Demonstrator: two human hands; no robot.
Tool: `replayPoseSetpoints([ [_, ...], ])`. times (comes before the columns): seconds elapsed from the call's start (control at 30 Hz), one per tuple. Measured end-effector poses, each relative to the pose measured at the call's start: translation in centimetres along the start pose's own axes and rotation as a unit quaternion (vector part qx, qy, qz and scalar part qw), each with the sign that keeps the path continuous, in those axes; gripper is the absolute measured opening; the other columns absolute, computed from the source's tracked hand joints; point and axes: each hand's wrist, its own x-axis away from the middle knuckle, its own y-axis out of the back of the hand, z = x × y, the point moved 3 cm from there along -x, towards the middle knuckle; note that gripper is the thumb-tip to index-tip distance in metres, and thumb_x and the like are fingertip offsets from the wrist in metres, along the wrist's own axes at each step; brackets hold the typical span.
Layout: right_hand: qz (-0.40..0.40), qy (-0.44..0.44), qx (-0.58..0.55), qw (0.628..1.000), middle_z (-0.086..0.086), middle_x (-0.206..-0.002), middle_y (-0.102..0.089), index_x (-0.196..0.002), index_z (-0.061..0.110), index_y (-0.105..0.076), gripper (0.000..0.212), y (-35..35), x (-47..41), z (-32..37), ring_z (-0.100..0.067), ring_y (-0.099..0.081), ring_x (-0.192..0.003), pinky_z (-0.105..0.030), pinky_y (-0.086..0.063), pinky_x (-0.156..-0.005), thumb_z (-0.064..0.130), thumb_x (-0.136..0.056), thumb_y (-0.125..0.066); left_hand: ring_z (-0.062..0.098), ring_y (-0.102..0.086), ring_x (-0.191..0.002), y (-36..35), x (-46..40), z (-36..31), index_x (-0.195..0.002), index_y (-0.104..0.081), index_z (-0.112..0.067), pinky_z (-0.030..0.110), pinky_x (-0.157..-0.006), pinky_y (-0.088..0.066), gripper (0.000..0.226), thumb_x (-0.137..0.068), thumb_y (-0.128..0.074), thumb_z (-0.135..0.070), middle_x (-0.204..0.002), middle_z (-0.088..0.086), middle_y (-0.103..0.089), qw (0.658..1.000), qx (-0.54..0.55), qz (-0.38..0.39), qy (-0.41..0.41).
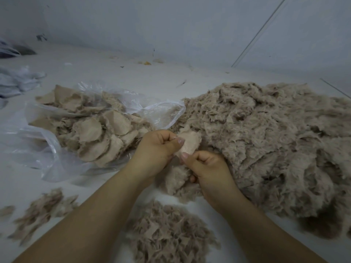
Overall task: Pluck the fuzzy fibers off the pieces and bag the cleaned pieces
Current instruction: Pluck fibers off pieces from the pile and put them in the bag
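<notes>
A beige fuzzy fabric piece (190, 141) is held between both hands at the centre. My left hand (157, 147) pinches its left edge with thumb over curled fingers. My right hand (205, 166) pinches its lower edge, with more fuzzy fabric bunched under the palm. A clear plastic bag (47, 149) lies open to the left, holding several flat beige cleaned pieces (98, 130). A large heap of fuzzy uncleaned pieces (275, 141) fills the right side.
Plucked fibre tufts lie in a pile (171, 232) between my forearms and in a smaller scatter (41, 209) at lower left. Crumpled plastic bags (17, 80) sit at far left. A white wall (171, 25) bounds the white surface behind.
</notes>
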Motion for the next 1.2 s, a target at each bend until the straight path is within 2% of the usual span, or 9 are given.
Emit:
replayPoseSetpoints([
  [0.33, -0.007, 0.001, 0.015, 1.0, -0.008, -0.072, -0.058, -0.072, 0.025, -0.075, 0.023, 0.1, 0.1, 0.1, -0.007, -0.047, -0.052, -0.022, -0.043, -0.05, 0.03, -0.092, -0.068, 0.001, -0.034, -0.027, -0.7, 0.7, -0.1, -0.071, -0.056, 0.001, 0.009, -0.034, -0.029, 0.024, -0.095, -0.057, 0.0, -0.035, -0.008, -0.042, 0.995, 0.043, -0.092, -0.019],
  [0.5, -0.029, -0.007, 0.019, 0.999, -0.011, -0.077, -0.06, -0.068, 0.027, -0.073, 0.026, 0.2, 0.2, -0.1, -0.009, -0.047, -0.052, -0.026, -0.043, -0.054, 0.03, -0.093, -0.067, 0.002, -0.037, -0.039, 1.4, 0.2, -0.3, -0.066, -0.06, -0.009, 0.019, -0.043, -0.032, 0.027, -0.093, -0.062, -0.009, -0.044, -0.012, -0.046, 0.974, -0.092, -0.19, -0.08],
  [0.63, -0.043, -0.016, 0.012, 0.999, 0.002, -0.055, -0.049, -0.067, 0.026, -0.072, 0.029, 0.4, 0.1, -0.2, -0.009, -0.045, -0.049, -0.025, -0.044, -0.05, 0.031, -0.094, -0.065, 0.005, -0.046, -0.046, 5.6, 0.1, -2.3, -0.065, -0.06, -0.021, 0.023, -0.049, -0.037, 0.025, -0.089, -0.065, -0.025, -0.051, -0.009, -0.052, 0.898, -0.262, -0.311, -0.169],
  [0.8, -0.049, -0.027, -0.025, 0.998, 0.007, -0.049, -0.045, -0.064, 0.024, -0.073, 0.033, 0.2, -0.1, -0.2, -0.006, -0.046, -0.046, -0.021, -0.045, -0.047, 0.026, -0.096, -0.063, 0.028, -0.049, -0.055, 10.3, -0.3, -3.5, -0.077, -0.067, -0.014, 0.026, -0.054, -0.029, 0.016, -0.081, -0.052, -0.016, -0.064, 0.01, -0.061, 0.702, -0.586, -0.389, -0.109],
  [0.9, -0.053, -0.024, -0.032, 0.998, 0.007, -0.05, -0.048, -0.066, 0.023, -0.074, 0.033, 0.1, -0.1, -0.3, -0.006, -0.047, -0.046, -0.021, -0.046, -0.048, 0.026, -0.096, -0.062, 0.034, -0.064, -0.069, 10.1, -0.7, -3.0, -0.076, -0.07, -0.009, 0.029, -0.058, -0.038, 0.026, -0.085, -0.055, -0.028, -0.074, 0.016, -0.066, 0.669, -0.668, -0.325, -0.015],
  [0.97, -0.056, -0.022, -0.037, 0.998, 0.008, -0.051, -0.049, -0.067, 0.023, -0.074, 0.032, 0.1, -0.1, -0.3, -0.006, -0.048, -0.046, -0.02, -0.046, -0.048, 0.027, -0.096, -0.061, 0.031, -0.059, -0.058, 8.6, -0.4, -3.7, -0.073, -0.068, -0.007, 0.023, -0.053, -0.027, 0.026, -0.085, -0.059, -0.029, -0.068, 0.016, -0.064, 0.659, -0.665, -0.345, -0.072],
  [1.07, -0.055, -0.018, -0.046, 0.997, 0.008, -0.052, -0.049, -0.068, 0.023, -0.074, 0.034, 0.1, -0.1, -0.4, -0.005, -0.049, -0.046, -0.02, -0.046, -0.048, 0.026, -0.098, -0.058, 0.033, -0.061, -0.06, 5.3, 0.9, -4.2, -0.087, -0.066, -0.012, 0.027, -0.055, -0.028, 0.015, -0.082, -0.06, -0.024, -0.067, 0.01, -0.064, 0.702, -0.604, -0.302, -0.226],
  [1.13, -0.053, -0.019, -0.056, 0.997, 0.006, -0.053, -0.049, -0.07, 0.022, -0.074, 0.035, 0.2, -0.1, -0.4, -0.006, -0.049, -0.047, -0.021, -0.046, -0.048, 0.024, -0.099, -0.057, 0.012, -0.061, -0.065, 2.9, 1.1, -3.3, -0.102, -0.067, -0.025, 0.024, -0.055, -0.032, 0.031, -0.085, -0.061, -0.05, -0.069, -0.009, -0.062, 0.826, -0.528, -0.112, -0.162],
  [1.2, -0.051, -0.023, -0.071, 0.996, 0.003, -0.054, -0.049, -0.07, 0.02, -0.074, 0.035, 0.1, -0.2, -0.4, -0.008, -0.05, -0.048, -0.021, -0.046, -0.048, 0.024, -0.1, -0.056, -0.003, -0.049, -0.049, 0.5, 1.4, -1.8, -0.106, -0.07, -0.026, 0.02, -0.047, -0.03, 0.043, -0.075, -0.074, -0.057, -0.053, -0.02, -0.053, 0.889, -0.446, 0.079, -0.068],
])
